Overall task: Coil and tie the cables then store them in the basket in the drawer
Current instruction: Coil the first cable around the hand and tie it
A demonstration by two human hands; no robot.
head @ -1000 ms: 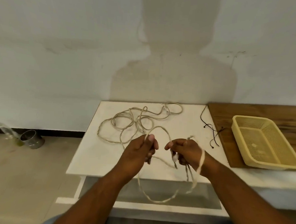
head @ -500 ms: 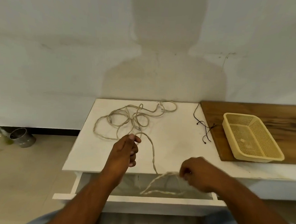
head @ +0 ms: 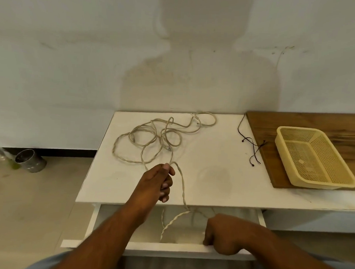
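Most of the limp, light beige cable point(head: 151, 141) sprawls at the counter's point(head: 212, 167) ten o'clock; left hand point(head: 157, 182) fingers pinch it mid-run, right hand point(head: 222, 237) fisted, contents hidden.

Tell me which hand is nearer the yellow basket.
Right. The right hand is closed at the open drawer's front edge, below and left of the yellow basket. The left hand pinches the beige cable farther left over the white tabletop.
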